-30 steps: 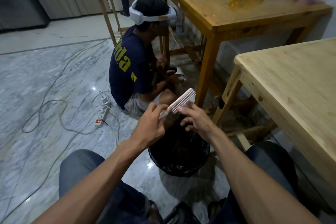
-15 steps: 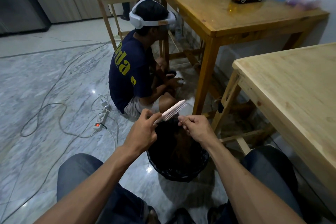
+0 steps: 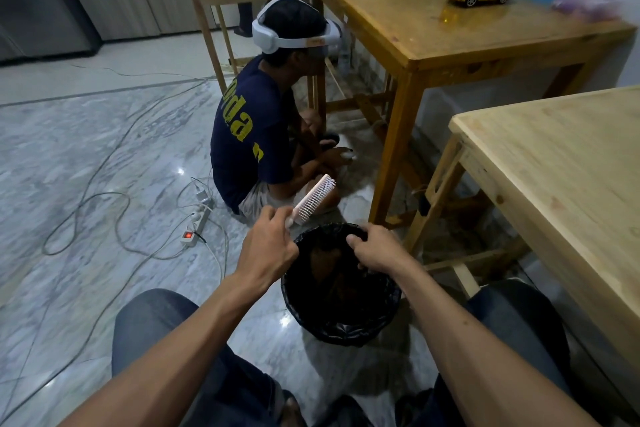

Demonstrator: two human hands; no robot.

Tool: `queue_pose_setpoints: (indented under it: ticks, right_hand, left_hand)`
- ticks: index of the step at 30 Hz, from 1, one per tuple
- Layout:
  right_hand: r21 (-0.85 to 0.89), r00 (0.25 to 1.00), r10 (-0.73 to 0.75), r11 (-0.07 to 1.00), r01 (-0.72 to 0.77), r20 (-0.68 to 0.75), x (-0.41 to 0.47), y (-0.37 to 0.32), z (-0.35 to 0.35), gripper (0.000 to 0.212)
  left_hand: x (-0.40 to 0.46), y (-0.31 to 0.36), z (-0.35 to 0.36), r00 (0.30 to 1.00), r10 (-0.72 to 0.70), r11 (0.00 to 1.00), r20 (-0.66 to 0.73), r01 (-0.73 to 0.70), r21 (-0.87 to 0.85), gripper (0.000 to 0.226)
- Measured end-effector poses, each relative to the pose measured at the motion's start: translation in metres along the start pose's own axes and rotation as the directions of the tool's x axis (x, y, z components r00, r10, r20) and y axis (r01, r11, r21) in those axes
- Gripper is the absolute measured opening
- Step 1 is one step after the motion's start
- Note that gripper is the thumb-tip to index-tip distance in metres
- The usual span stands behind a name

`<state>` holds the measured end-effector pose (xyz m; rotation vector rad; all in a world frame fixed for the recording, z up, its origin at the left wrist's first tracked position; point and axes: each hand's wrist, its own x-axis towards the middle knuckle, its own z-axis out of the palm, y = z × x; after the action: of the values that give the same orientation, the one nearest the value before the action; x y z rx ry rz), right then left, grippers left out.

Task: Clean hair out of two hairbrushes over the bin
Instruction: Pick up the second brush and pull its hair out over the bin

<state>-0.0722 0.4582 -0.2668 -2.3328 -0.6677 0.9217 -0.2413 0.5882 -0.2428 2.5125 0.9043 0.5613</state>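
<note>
Right hand (image 3: 375, 250) drops off the bristles to over the bin (image 3: 341, 305), fingers curled, pinch contents unclear; left hand (image 3: 268, 248) grips hairbrush (image 3: 313, 199) handle, long axis up-right, above bin's far rim.

Your way down into the bin (image 3: 341, 329) is open between your two forearms, its mouth unblocked. To your right the pale table (image 3: 554, 163) edge crowds close beside your right arm. Straight beyond the bin a seated person (image 3: 252, 135) blocks the floor, with the darker table's leg (image 3: 391, 152) just beside. Leftward, the marble floor (image 3: 69, 156) lies open apart from loose cables (image 3: 100, 198) and a power strip (image 3: 195, 222).
</note>
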Motion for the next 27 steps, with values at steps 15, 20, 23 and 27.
queue_pose_setpoints:
  ticks: [15, 20, 23, 27]
  right_hand:
    - [0.728, 0.963, -0.268, 0.662, 0.182, 0.003, -0.019, -0.022, -0.008, 0.031]
    - [0.563, 0.975, -0.196, 0.796, 0.221, -0.105, -0.017, -0.016, -0.003, 0.022]
    - [0.436, 0.972, -0.184, 0.870, 0.229, -0.144, -0.015, -0.012, -0.002, 0.022]
    - [0.448, 0.976, -0.124, 0.873, 0.194, -0.181, -0.015, -0.001, -0.012, 0.024]
  left_hand:
    - [0.001, 0.004, -0.011, 0.938, 0.341, 0.939, 0.068, -0.336, -0.078, 0.046]
    - [0.000, 0.005, -0.008, 0.933, 0.343, 0.939, 0.111, -0.342, -0.027, 0.047]
    - [0.000, -0.005, -0.008, 0.968, 0.226, 0.971, 0.110, -0.232, 0.052, 0.051]
    - [-0.005, -0.026, -0.010, 0.998, 0.010, 0.994, 0.068, -0.018, 0.106, 0.043]
